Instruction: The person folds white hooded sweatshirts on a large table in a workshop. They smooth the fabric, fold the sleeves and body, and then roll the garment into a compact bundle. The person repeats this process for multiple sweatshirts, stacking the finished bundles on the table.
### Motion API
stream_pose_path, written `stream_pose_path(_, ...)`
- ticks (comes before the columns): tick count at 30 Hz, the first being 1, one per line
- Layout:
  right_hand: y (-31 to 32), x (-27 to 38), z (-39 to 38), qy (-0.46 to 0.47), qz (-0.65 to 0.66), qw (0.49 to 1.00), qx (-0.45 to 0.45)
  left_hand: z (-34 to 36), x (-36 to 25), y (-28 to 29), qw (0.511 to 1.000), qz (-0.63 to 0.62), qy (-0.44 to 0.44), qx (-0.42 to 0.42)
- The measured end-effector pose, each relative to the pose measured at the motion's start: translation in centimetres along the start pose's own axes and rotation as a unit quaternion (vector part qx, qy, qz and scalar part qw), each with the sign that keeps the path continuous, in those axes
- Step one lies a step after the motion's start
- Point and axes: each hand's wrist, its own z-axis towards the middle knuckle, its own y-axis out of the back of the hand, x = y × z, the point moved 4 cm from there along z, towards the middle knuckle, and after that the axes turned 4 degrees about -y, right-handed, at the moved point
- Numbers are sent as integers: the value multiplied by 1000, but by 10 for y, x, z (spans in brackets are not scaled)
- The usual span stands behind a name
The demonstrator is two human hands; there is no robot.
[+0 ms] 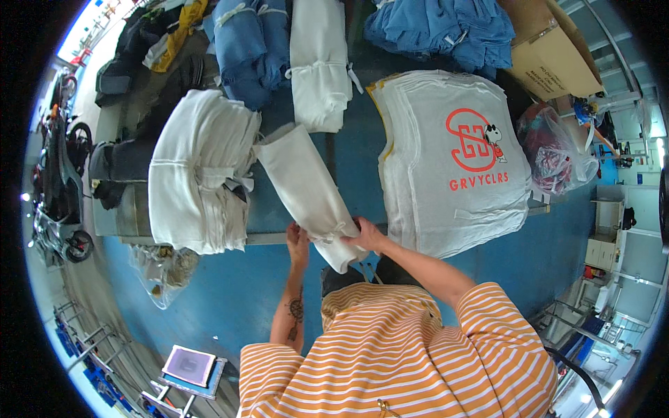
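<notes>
A long roll of white fabric (306, 184) lies slanted over the table's near edge, its lower end close to my body. A white strip is tied around it near that end. My left hand (298, 245) grips the roll's left side by the tie. On the opposite side, my right hand (367, 235) is closed on the edge beside the knot. To the left is a thick stack of folded white fabric (198, 174), also tied with a strip. A flat pile of white garment panels (432, 188) with a red print and a cartoon dog lies to the right.
Blue fabric bundles (244, 45), another tied white roll (317, 66) and a blue cloth heap (439, 31) line the far side. A cardboard box (554, 56) and a clear plastic bag (557, 150) stand right. Dark cloth (143, 157) lies left; a plastic bag (167, 272) hangs below.
</notes>
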Motion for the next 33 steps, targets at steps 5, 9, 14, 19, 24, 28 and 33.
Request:
stream_pose_path(5, -3, 5, -39, -143, 160, 974, 72, 10, -69, -17, 865, -382, 271, 179)
stream_pose_path(9, 26, 108, -118, 33, 191, 978, 83, -4, -154, 7, 830, -479, 232, 167)
stream_pose_path(14, 74, 209, -188, 145, 226, 961, 71, 47, -200, 30, 872, -444, 132, 157)
stream_pose_path(19, 105, 205, -265, 186, 390, 890, 146, 115, -378, 34, 889, -407, 13, 208)
stream_pose_path(24, 122, 110, -322, 110, 462, 880, 13, 248, -505, -41, 869, -390, -114, 280)
stream_pose_path(28, 123, 38, -363, 75, 529, 839, -108, 405, -477, -11, 923, -200, -257, 207)
stream_pose_path(33, 123, -62, -409, 44, 580, 749, -316, 391, -398, -81, 957, -236, -136, 98)
